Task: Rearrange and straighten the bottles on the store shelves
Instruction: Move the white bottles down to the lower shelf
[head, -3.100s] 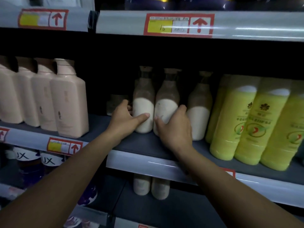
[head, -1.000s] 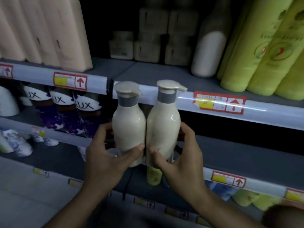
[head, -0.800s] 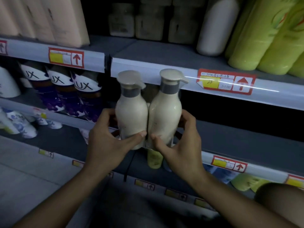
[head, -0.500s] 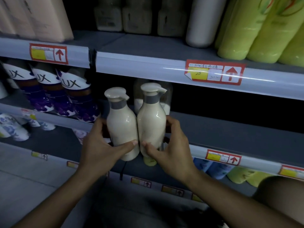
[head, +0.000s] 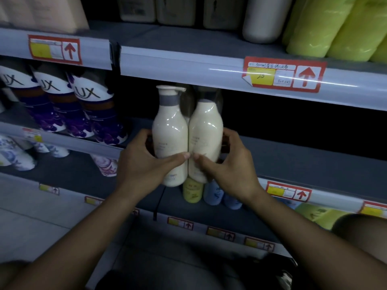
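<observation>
Grey store shelves [head: 209, 63] fill your view, their front rails carrying red-framed price tags [head: 282, 75] with upward arrows. On the top shelf stand yellow-green bottles [head: 326, 28] at the right and a pale bottle [head: 263, 19] just beside them; purple-and-white bottles [head: 92, 109] crowd the middle shelf at the left. You hold two cream pump bottles [head: 170, 130] upright and pressed side by side at the front edge of the middle shelf, their caps just under the rail above. Your left hand [head: 142, 164] wraps the left bottle and your right hand [head: 228, 164] wraps the right one, fingers [head: 180, 161] curled round the lower bodies, thumbs nearly meeting in front. Below them, small yellow and blue bottles [head: 211, 194] show on the lower shelf.
</observation>
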A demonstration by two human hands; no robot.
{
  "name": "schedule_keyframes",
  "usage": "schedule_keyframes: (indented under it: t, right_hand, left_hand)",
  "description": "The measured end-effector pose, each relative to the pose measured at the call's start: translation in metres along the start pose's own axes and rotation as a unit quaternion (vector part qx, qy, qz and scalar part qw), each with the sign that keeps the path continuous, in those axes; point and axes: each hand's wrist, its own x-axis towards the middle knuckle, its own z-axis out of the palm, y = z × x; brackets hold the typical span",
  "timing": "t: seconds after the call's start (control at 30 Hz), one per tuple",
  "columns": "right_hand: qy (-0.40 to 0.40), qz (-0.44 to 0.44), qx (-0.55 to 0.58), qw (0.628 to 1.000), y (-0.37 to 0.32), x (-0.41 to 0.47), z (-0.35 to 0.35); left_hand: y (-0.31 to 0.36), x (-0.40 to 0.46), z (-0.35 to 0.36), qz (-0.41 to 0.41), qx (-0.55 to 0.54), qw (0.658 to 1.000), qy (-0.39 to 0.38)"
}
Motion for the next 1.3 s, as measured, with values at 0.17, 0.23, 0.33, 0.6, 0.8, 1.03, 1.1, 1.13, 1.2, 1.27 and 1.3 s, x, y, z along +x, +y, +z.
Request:
schedule_keyframes:
  t: [0.17,0.23,0.33,0.6,0.8,1.03,1.1,1.13,1.2,1.27,1.3]
  right_hand:
    - [0.010,0.011,0.012,1.000,-0.001,0.016,0.006]
    - [0.012,0.013,0.019,1.000,-0.001,0.021,0.009]
    - [0.021,0.012,0.020,1.000,-0.001,0.030,0.013]
    - [0.032,0.018,0.030,0.999,0.014,0.044,0.017]
    - [0.039,0.009,-0.035,0.999,0.032,0.043,0.017]
    - [0.042,-0.006,-0.074,0.996,0.032,0.042,0.017]
    - [0.044,-0.009,-0.093,0.995,0.030,0.040,0.016]
    - [0.044,-0.006,-0.102,0.994,0.029,0.039,0.015]
    - [0.042,0.012,-0.110,0.993,0.027,0.038,0.015]
    - [0.041,0.026,-0.116,0.992,0.027,0.036,0.017]
    - [0.041,0.030,-0.117,0.992,0.027,0.035,0.018]
  left_hand:
    - [0.003,0.018,0.004,-0.001,0.011,1.000,0.025]
    - [0.004,0.025,0.008,0.000,0.010,0.999,0.038]
    - [0.007,0.034,0.013,0.009,0.011,0.998,0.065]
    - [0.014,0.044,0.028,0.040,0.029,0.994,0.097]
    - [0.003,0.044,0.044,0.024,0.018,0.995,0.093]
    - [-0.003,0.045,0.049,0.015,-0.003,0.997,0.082]
    - [-0.005,0.047,0.048,0.012,-0.005,0.998,0.062]
    - [-0.006,0.049,0.047,0.009,-0.005,0.999,0.047]
    - [-0.010,0.052,0.043,0.005,0.005,1.000,0.015]
    - [-0.012,0.053,0.040,0.011,0.015,1.000,0.001]
    - [-0.012,0.053,0.039,0.015,0.018,1.000,0.000]
